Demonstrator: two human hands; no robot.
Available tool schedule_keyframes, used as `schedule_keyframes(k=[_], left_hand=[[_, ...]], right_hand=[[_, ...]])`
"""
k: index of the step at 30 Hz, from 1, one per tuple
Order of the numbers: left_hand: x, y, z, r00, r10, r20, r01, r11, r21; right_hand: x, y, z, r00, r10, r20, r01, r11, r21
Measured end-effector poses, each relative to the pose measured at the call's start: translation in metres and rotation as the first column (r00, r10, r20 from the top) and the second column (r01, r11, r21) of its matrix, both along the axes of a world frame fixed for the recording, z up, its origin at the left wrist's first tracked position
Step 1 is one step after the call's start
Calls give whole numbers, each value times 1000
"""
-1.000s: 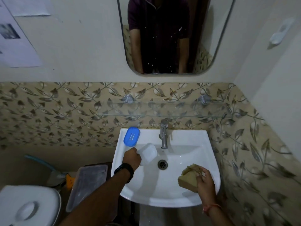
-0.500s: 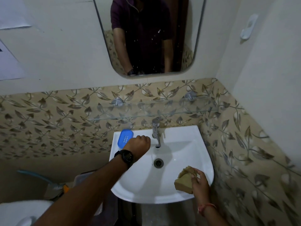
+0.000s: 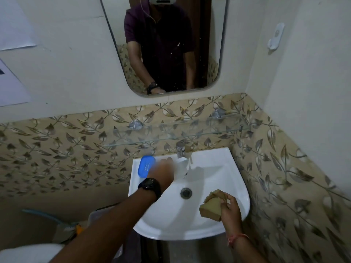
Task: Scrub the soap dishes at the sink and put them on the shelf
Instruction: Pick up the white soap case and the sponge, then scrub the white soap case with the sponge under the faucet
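Observation:
My left hand [image 3: 163, 172], blurred by motion, grips a white soap dish [image 3: 182, 166] and holds it tilted in front of the tap [image 3: 180, 149], above the white sink [image 3: 214, 164]. A blue soap dish [image 3: 145, 166] lies on the sink's back left corner, just left of that hand. My right hand [image 3: 230, 207] holds a tan sponge [image 3: 212, 205] over the sink's front right rim. The glass shelf [image 3: 171, 135] runs along the tiled wall above the tap and carries nothing.
A mirror [image 3: 165, 44] hangs above the shelf. A white wall hook [image 3: 275, 37] sticks to the right wall. A clear plastic container [image 3: 98, 213], a blue-handled brush [image 3: 47, 217] and a white toilet lid [image 3: 28, 253] sit low on the left.
My left hand lifted the white soap dish from the basin up to the tap. The view tilted up and shifted. My right hand stayed at the front rim with the sponge.

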State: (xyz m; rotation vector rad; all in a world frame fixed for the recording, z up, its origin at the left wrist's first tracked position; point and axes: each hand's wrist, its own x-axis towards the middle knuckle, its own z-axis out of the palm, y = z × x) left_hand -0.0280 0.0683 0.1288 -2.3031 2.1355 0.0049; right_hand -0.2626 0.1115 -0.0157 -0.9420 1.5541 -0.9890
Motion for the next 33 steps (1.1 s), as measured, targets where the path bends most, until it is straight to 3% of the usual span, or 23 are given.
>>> schedule_keyframes(k=[2, 6, 11, 15, 19, 22, 24, 29, 31, 33], left_hand=[[1, -1, -2, 965, 172, -199, -165, 985, 51], [7, 5, -5, 850, 281, -446, -268, 959, 94], [5, 23, -10, 575, 333, -748, -322, 932, 167], [-9, 40, -15, 260, 333, -907, -326, 914, 242], [-16, 55, -16, -58, 369, -928, -201, 906, 373], [-18, 59, -12, -372, 419, -829, -24, 888, 460], [-19, 60, -10, -494, 422, -761, 45, 886, 462], [-20, 59, -6, -580, 314, -752, -44, 909, 413], [-18, 58, -6, -601, 271, -752, -80, 916, 394], [-16, 57, -6, -593, 239, -769, -121, 918, 378]], right_hand=[[9, -5, 11, 999, -39, 37, 39, 999, -7], [27, -18, 35, 984, -127, 129, 130, 991, -19], [49, -29, 74, 980, -142, 138, 158, 982, -107], [66, -39, 98, 990, -117, 74, 127, 983, -135], [72, -44, 107, 995, -96, 8, 96, 982, -162], [75, -44, 112, 999, -42, -34, 35, 980, -198], [79, -43, 114, 998, -4, -63, -9, 977, -215], [80, -44, 119, 997, 15, -77, -32, 975, -220], [73, -44, 120, 997, -74, 2, 73, 979, -189], [63, -41, 124, 973, -150, 173, 176, 973, -150]])
